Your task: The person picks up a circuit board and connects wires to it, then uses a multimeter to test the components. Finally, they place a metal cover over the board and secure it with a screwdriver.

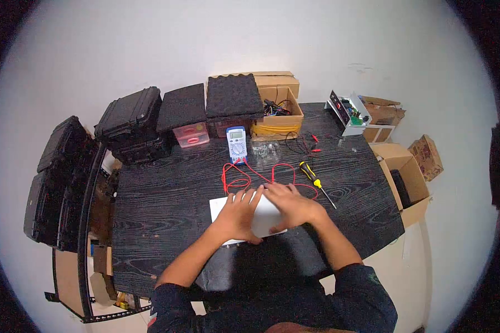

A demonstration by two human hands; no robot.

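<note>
My left hand [240, 216] lies with spread fingers on the left part of a flat white panel [264, 219] near the table's front edge. On the panel's right part rests my right hand [289, 206], its fingers also apart. The two hands nearly meet at the far edge of the panel. Beyond them stands a blue and white multimeter [237, 145] with red leads [236, 182] looping down toward the panel. A yellow and black screwdriver [311, 175] lies to the right of my right hand.
Along the back of the black table [161, 222] are black cases [129, 117], a pink-lidded box [191, 135], foam blocks [234, 95], a carton of cables [278, 126], and a small clear bag [265, 152]. An opened white device [350, 114] and a carton [403, 186] are at right.
</note>
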